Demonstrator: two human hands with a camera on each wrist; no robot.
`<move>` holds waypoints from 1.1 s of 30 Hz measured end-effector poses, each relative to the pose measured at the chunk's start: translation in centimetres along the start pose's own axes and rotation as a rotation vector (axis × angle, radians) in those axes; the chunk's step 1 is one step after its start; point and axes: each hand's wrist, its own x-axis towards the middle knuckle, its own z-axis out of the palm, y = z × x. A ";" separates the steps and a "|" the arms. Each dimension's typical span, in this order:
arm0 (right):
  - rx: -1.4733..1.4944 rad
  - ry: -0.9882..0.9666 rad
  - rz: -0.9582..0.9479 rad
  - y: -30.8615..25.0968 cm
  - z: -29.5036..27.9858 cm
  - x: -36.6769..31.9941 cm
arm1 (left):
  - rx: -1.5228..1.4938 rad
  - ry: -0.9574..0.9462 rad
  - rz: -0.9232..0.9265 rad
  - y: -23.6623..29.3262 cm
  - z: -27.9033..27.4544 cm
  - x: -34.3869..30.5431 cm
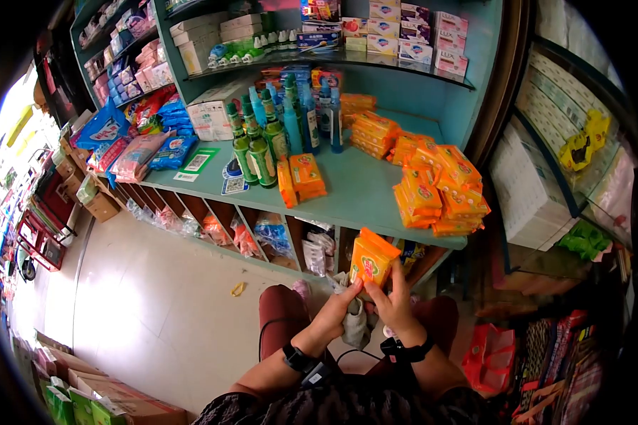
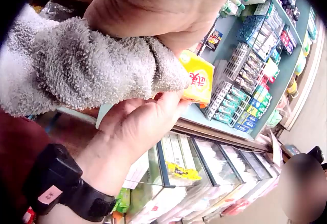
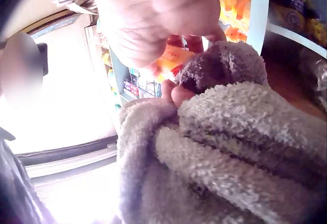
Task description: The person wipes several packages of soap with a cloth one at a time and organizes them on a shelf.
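Both hands hold an orange pack (image 1: pixel 371 261) above the person's lap, in front of the counter. The left hand (image 1: pixel 331 315) grips its lower left side, and a grey cloth (image 1: pixel 356 330) hangs beneath that hand. On the pack's right side lie the thumb and fingers of the right hand (image 1: pixel 397 306). In the left wrist view the cloth (image 2: pixel 97 71) runs between the hands, with the pack's yellow and orange end (image 2: pixel 198 78) beyond it. The right wrist view shows the right hand (image 3: pixel 158 17) over the pack (image 3: pixel 175 59); the cloth (image 3: pixel 245 132) covers much of the left hand there.
On the green counter (image 1: pixel 361 191) stand green bottles (image 1: pixel 262 159), two orange packs (image 1: pixel 306 177) beside them, and a heap of orange packs (image 1: pixel 439 188) at the right. Boxes of soap (image 1: pixel 383 35) line the shelf above. Cubbyholes with bagged goods (image 1: pixel 273 237) lie below the counter.
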 end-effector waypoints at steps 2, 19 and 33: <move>0.101 0.043 0.031 0.4 -0.1 0.7 | 0.012 0.008 0.001 0.5 0.4 -0.4; -0.715 0.146 0.088 -1.3 -10.4 16.6 | -0.015 0.023 -0.028 1.4 -0.2 -1.4; -1.342 0.064 -0.133 0.6 -9.8 15.5 | -0.021 0.022 0.017 1.6 -1.0 -1.3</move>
